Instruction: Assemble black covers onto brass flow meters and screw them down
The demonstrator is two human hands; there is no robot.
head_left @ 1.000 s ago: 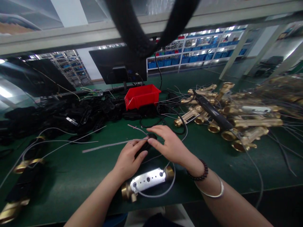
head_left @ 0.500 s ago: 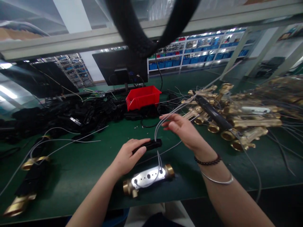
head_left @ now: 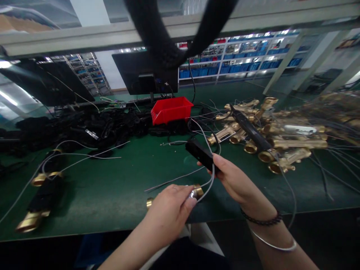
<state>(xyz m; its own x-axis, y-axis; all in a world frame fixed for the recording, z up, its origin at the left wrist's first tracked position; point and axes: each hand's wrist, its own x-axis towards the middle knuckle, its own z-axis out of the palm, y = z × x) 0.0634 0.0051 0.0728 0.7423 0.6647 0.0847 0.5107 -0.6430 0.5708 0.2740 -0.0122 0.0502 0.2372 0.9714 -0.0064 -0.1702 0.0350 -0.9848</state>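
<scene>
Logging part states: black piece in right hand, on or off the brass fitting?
Off: right hand holds the black piece apart from the brass fitting; green tabletop shows between them.

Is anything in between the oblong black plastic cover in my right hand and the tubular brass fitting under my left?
Yes: your left hand covers most of the tubular brass fitting, and thin grey cables run between it and the oblong black plastic cover in your right hand.
</scene>
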